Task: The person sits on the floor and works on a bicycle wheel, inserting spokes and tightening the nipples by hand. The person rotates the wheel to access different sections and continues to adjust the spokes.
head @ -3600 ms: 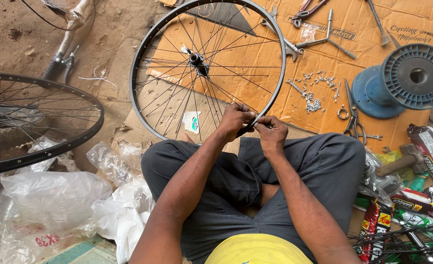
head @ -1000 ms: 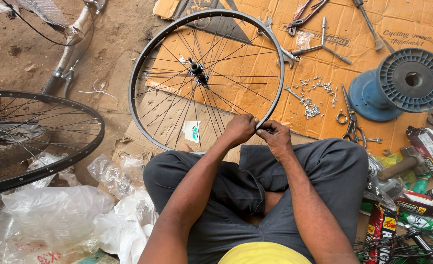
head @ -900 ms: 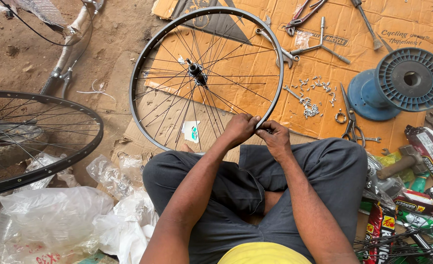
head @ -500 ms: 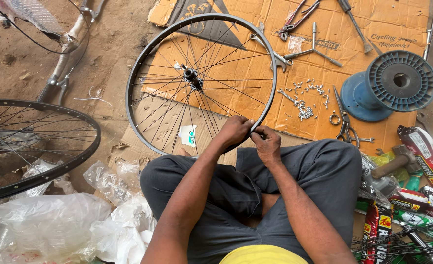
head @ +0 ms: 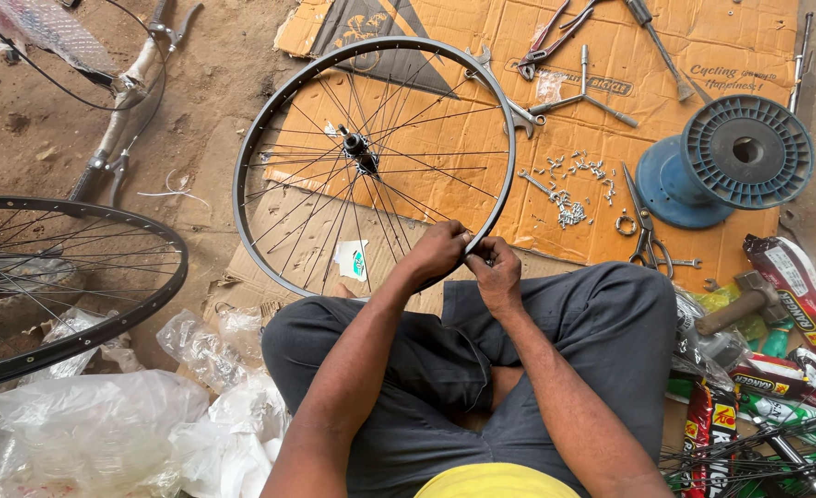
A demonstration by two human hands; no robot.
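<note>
Left hand (head: 437, 254) grips the wheel rim (head: 270, 111), steadying it; right hand (head: 496, 269) pinches a spoke end just beside, at the rim.

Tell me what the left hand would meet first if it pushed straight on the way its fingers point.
Likely the right hand: the left hand points rightward along the wheel rim toward it.

Blue spool (head: 721, 166) on cardboard (head: 703, 55); scissors (head: 646, 235), nipples (head: 569, 198), wrench (head: 583, 88), hammer (head: 745, 300). Second wheel (head: 67, 286) left, plastic bags (head: 85, 433).
</note>
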